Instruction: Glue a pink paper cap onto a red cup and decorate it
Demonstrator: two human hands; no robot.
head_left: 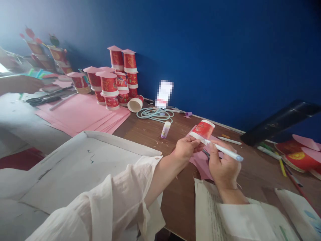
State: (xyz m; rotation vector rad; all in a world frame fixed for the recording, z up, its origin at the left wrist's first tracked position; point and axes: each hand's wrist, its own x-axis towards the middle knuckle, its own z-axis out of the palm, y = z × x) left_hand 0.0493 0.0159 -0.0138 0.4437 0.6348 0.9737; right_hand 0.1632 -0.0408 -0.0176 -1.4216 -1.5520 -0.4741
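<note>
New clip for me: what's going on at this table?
The left hand holds a red-and-white paper cup; the right hand holds a white marker, its far end close to the cup, contact unclear. To the left, red paper cups topped with pink paper discs stand stacked near the blue wall.

One left hand (186, 148), one right hand (225, 167) are holding one cup (204, 129), one pen (227, 152).
One co-worker's hand (28, 84) is showing, one glue stick (165, 130) is standing; stacked cups (109, 82) are overlapping, uncountable.

Held red cup (204, 129), mouth hidden
</note>
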